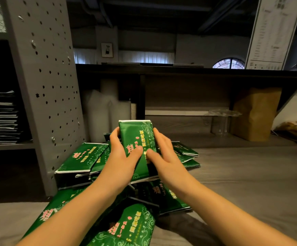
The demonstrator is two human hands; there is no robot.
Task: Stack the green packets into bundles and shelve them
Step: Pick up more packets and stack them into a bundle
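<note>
Now left hand (121, 154) and right hand (163, 152) clamp the green packet bundle (136, 134) by its long edges. Likely light, slippery.

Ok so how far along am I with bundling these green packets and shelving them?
Early to midway, I'd guess. Done: flat stacks sit on the shelf, though I can't tell whether they're these packets. In hand: your left hand and right hand grip one bundle, held upright. Left: many loose packets lie scattered beneath it, unbundled.
</note>
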